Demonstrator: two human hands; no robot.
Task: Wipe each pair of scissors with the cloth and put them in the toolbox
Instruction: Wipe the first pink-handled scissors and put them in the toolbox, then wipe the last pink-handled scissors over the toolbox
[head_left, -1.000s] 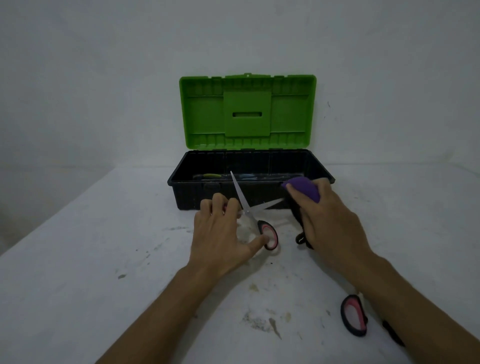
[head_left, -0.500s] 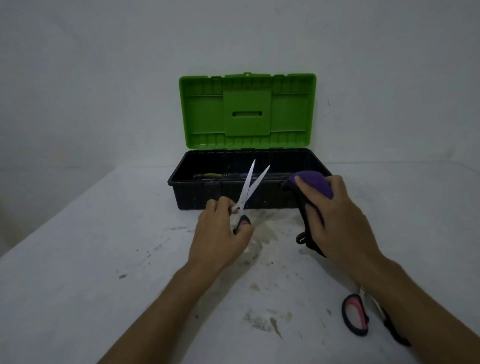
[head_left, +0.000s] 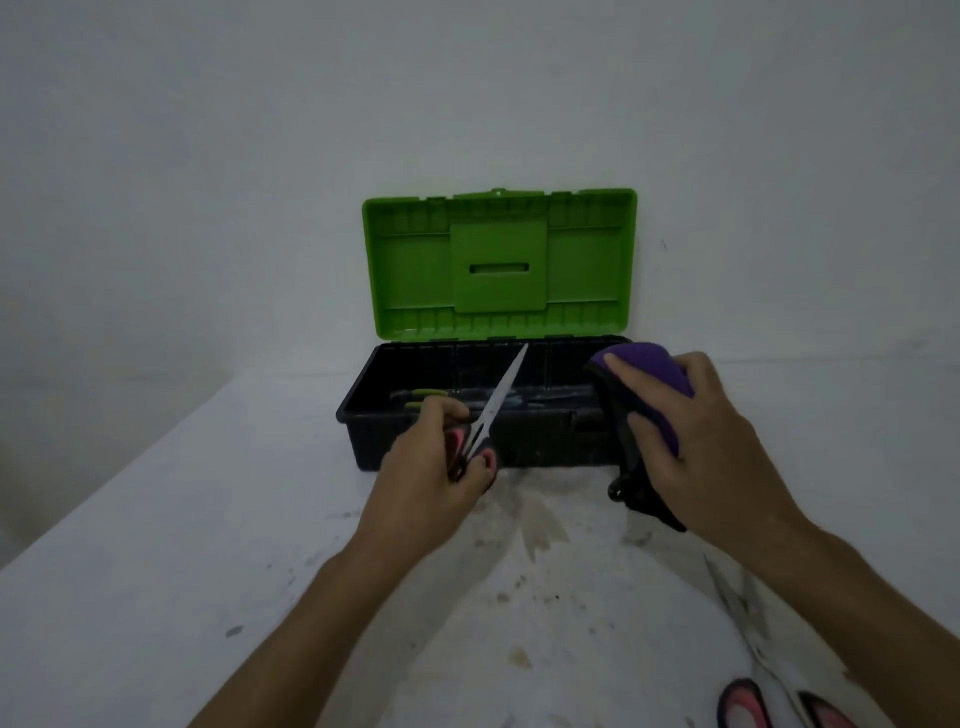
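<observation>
Scissors (head_left: 496, 402), pink-and-black handles, blades closed into one bright strip: held in the air just in front of the toolbox (head_left: 363, 415), handles low and toward the person, tip up and away, leaning right, so the long axis runs diagonally from the grip toward the box's open top. Left hand (head_left: 431, 478) clenched round the handles, which leaves the whole blade bare, presumably for wiping. Cloth (head_left: 649, 395), purple over a darker layer: bunched in the right hand (head_left: 691, 441), fingers curled over it and grasping it, its lower edge hanging toward the table (head_left: 208, 545); it stands near the blade but apart from it, so the wipe does not look started. Toolbox: black tray, green lid (head_left: 498, 265) propped upright at the back, mouth free to receive; some tools lie dim on its floor, one with a green grip. Second scissors (head_left: 748, 623), same handles, lying flat near the right forearm, tip away from the person, judged as waiting their turn. Table pale and stained.
</observation>
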